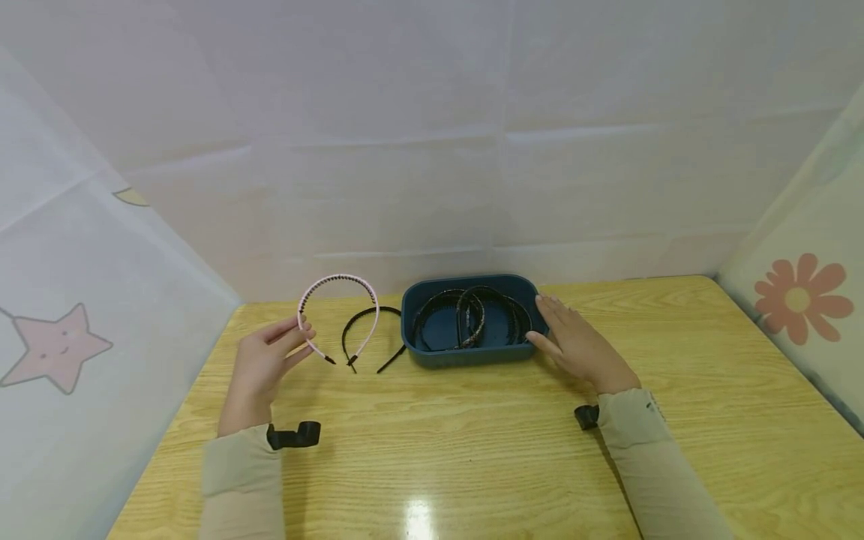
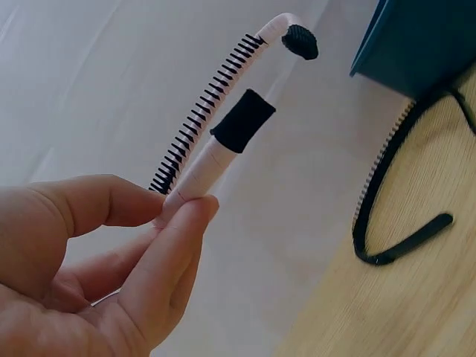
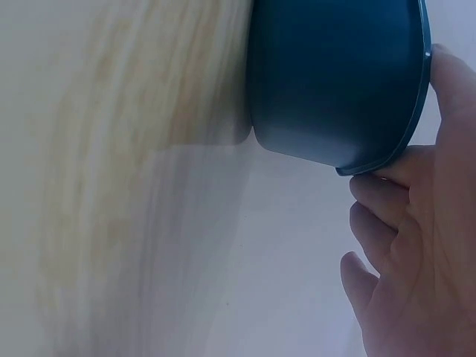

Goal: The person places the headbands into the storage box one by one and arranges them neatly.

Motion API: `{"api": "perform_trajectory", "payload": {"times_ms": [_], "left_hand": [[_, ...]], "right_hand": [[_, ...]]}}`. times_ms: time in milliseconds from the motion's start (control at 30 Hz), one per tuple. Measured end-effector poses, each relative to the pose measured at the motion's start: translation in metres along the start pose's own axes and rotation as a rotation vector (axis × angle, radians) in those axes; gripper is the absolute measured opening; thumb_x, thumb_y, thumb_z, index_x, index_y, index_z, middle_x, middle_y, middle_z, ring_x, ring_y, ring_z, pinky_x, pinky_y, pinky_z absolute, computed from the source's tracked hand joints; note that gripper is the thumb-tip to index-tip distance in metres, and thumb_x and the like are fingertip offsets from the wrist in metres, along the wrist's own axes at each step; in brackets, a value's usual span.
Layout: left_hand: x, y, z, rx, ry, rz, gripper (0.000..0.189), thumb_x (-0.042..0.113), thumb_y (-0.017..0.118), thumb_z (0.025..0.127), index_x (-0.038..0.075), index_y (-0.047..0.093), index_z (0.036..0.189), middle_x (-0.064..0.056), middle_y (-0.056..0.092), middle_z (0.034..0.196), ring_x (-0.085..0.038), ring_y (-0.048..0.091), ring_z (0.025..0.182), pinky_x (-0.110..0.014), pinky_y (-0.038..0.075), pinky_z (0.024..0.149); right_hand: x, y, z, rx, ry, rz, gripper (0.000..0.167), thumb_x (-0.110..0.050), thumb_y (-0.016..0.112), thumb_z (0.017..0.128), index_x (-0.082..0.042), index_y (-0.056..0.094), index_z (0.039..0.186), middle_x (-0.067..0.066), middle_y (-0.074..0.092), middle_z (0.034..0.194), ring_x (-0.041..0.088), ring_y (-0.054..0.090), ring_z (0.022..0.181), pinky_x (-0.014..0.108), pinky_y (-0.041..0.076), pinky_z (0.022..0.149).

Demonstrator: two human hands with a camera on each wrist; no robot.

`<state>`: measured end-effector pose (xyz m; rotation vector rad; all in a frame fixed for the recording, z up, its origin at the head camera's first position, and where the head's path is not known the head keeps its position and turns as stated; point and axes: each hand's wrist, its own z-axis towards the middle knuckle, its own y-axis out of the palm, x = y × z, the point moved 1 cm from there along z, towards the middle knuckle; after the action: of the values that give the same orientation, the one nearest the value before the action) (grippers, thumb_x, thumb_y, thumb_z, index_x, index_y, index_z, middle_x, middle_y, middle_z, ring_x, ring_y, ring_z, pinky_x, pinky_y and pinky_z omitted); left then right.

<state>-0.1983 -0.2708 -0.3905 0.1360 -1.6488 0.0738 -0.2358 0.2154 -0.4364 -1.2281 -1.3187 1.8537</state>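
Observation:
My left hand (image 1: 265,364) pinches a pale pink headband (image 2: 210,172) near one end between thumb and fingers. The headband stands upright above the table, with black comb teeth along its inner side and black tips. Behind it on the wood lies a thin black headband (image 1: 349,324), its curve against the left side of a dark blue bin (image 1: 466,358). Inside the bin rest several dark headbands (image 1: 470,319), overlapping one another. My right hand (image 1: 579,343) is at the bin's right end, thumb and fairly straight fingers touching the rim (image 3: 427,89).
The wooden table (image 1: 432,442) ends at a pale sheet (image 1: 432,187) hanging just behind the bin. More sheets with printed figures, among them a pink star (image 1: 57,346) and a red flower (image 1: 803,298), flank both sides.

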Motion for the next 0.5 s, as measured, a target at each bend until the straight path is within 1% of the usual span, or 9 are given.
{"api": "perform_trajectory", "payload": {"times_ms": [200, 367, 500], "left_hand": [[0.002, 0.020, -0.001, -0.009, -0.004, -0.058, 0.054, 0.008, 0.062, 0.102, -0.009, 0.043, 0.149, 0.003, 0.067, 0.110, -0.009, 0.069, 0.105, -0.026, 0.056, 0.093], [-0.001, 0.036, 0.000, -0.019, -0.023, -0.112, 0.051, 0.007, 0.062, 0.102, -0.009, 0.045, 0.147, 0.001, 0.067, 0.111, -0.008, 0.068, 0.105, -0.027, 0.055, 0.095], [-0.005, 0.049, 0.002, -0.030, -0.016, -0.146, 0.048, 0.006, 0.061, 0.102, -0.009, 0.047, 0.145, -0.001, 0.066, 0.112, -0.010, 0.068, 0.106, -0.028, 0.055, 0.096]], "right_hand": [[0.001, 0.001, 0.000, -0.001, 0.002, -0.005, 0.078, -0.049, 0.041, 0.109, 0.001, 0.015, 0.162, 0.023, 0.015, 0.167, 0.041, 0.013, 0.154, 0.055, 0.010, 0.125], [0.001, 0.001, 0.000, 0.002, 0.000, -0.013, 0.078, -0.050, 0.042, 0.108, 0.001, 0.016, 0.162, 0.023, 0.015, 0.167, 0.041, 0.013, 0.154, 0.055, 0.010, 0.125], [0.002, 0.002, 0.000, 0.009, -0.003, -0.025, 0.078, -0.051, 0.041, 0.108, 0.001, 0.016, 0.162, 0.023, 0.016, 0.166, 0.041, 0.014, 0.153, 0.054, 0.010, 0.125]]}}
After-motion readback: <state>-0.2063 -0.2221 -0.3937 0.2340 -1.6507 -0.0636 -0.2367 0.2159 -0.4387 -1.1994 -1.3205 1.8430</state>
